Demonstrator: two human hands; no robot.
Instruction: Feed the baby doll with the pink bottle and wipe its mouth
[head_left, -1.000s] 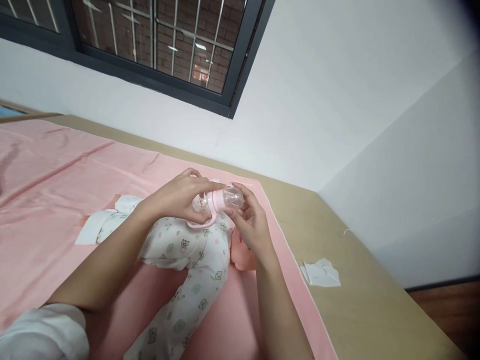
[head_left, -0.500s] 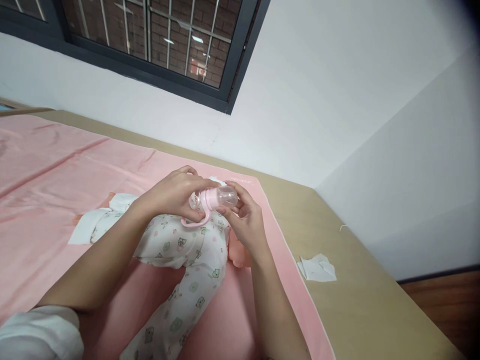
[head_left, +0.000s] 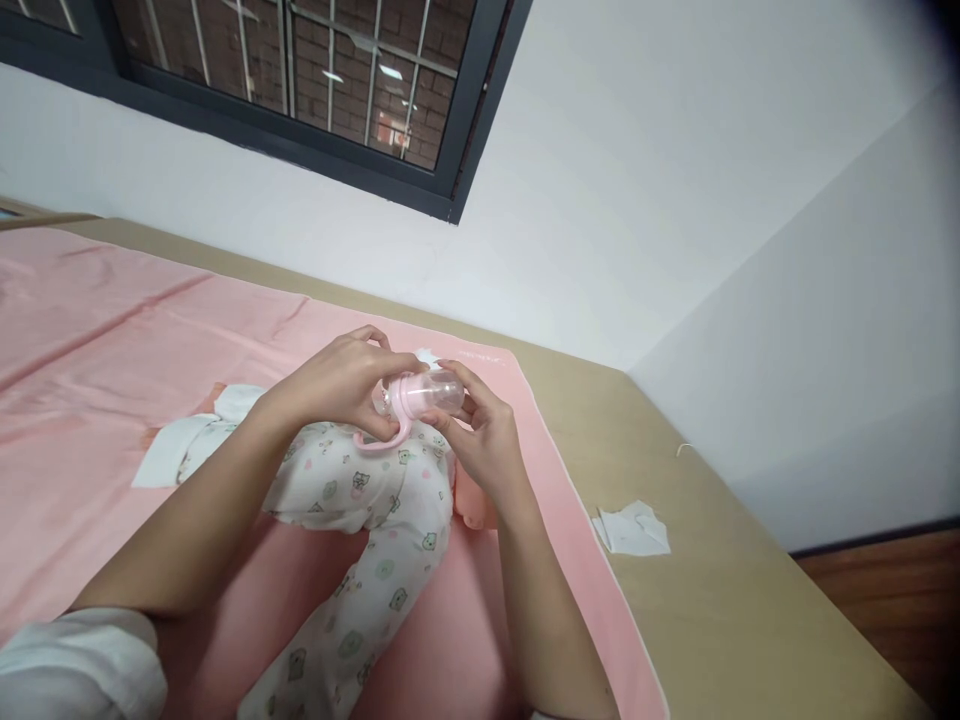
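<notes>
A baby bottle [head_left: 403, 394] with a pink collar and a curved pink handle lies sideways between my hands. My left hand [head_left: 341, 378] is closed around the bottle's body and collar, thumb by the handle. At the other end, my right hand [head_left: 484, 432] grips the clear dome cap [head_left: 448, 392] between thumb and fingers. Under the bottle lies a doll [head_left: 375, 490] in white clothes printed with small bears. Its orange-pink head [head_left: 471, 498] shows partly below my right wrist, and the rest of it is hidden.
A pink mat [head_left: 112, 320] covers much of the wooden surface [head_left: 585, 430]. To the right lies a crumpled white tissue [head_left: 634, 528]. Behind are a white wall [head_left: 600, 200] and a dark-framed window [head_left: 300, 120]. A bit of white material [head_left: 427, 357] shows behind the bottle.
Both hands and the bottle sit slightly further left and higher in the picture, as the whole view has shifted a little. The grip on bottle and cap looks the same.
</notes>
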